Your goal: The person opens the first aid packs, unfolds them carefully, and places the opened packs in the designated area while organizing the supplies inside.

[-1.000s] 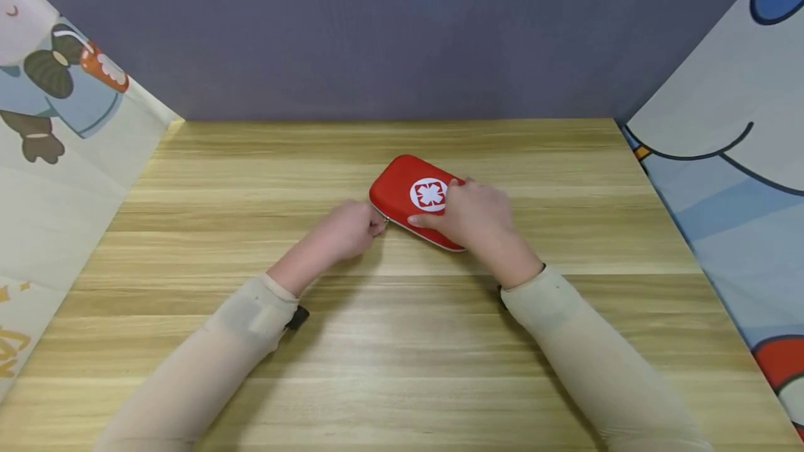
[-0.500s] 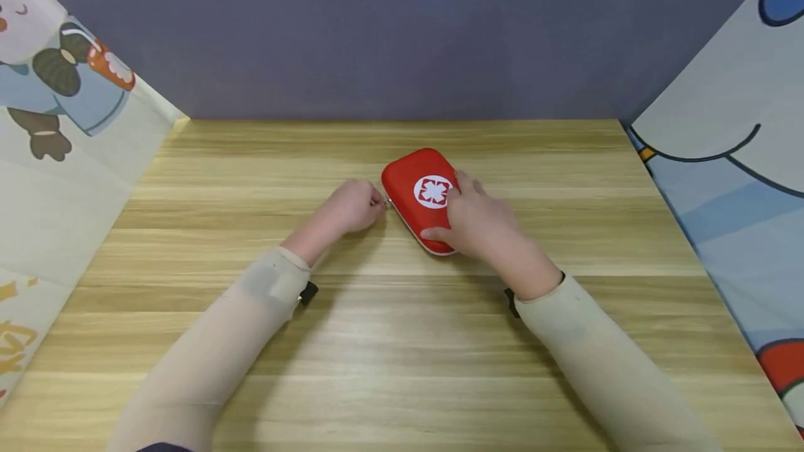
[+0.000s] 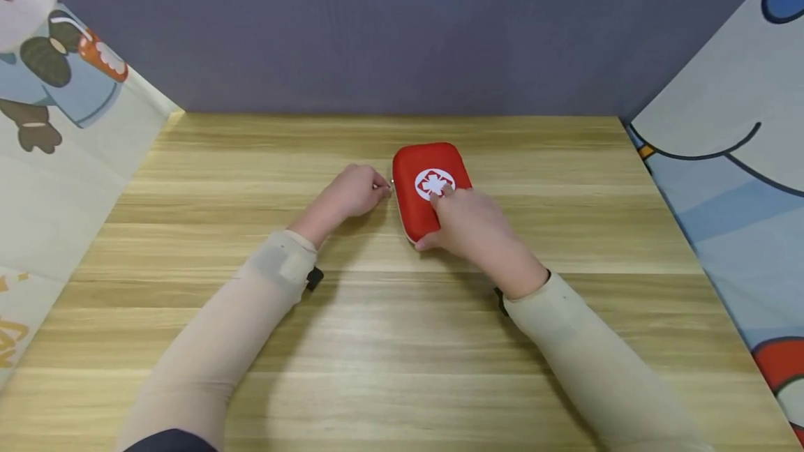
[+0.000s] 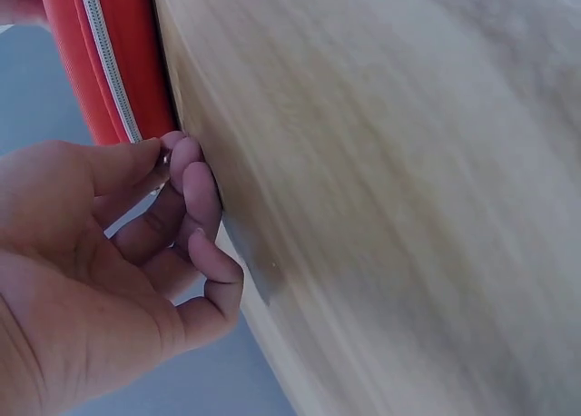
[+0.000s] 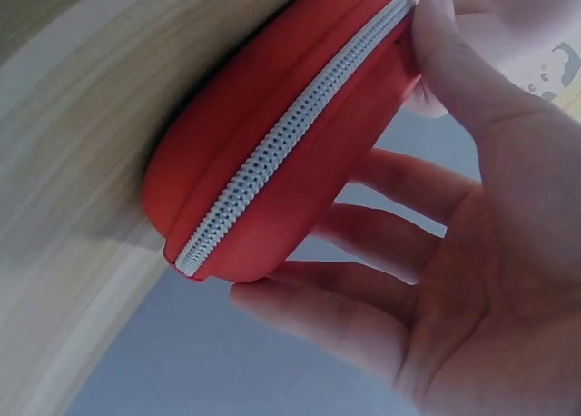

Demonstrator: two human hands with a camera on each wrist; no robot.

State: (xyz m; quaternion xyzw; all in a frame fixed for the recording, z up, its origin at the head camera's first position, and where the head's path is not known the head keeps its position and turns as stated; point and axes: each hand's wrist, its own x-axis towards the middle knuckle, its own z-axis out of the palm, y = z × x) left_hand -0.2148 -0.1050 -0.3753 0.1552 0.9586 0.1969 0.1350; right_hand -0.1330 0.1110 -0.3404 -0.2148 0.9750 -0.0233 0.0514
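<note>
A red zippered hard case with a white round emblem lies on the wood-grain table, its long side pointing away from me. My left hand is at the case's left side, thumb and forefinger pinching the small metal zipper pull. In the left wrist view, the fingertips of that hand mostly cover the pull, and the other fingers curl loosely. My right hand grips the near right part of the case, thumb on the near end and fingers over the top. The right wrist view shows meshed silver zipper teeth along the near end.
A dark grey panel stands behind the table. Cartoon-printed sheets flank it, one on the left and one on the right. Both forearms wear light sleeves, with small dark devices near the wrists.
The case has turned clockwise, from slanting to nearly straight away from me. My left hand has moved away and slightly right with the zipper pull; the right hand keeps hold of the case.
</note>
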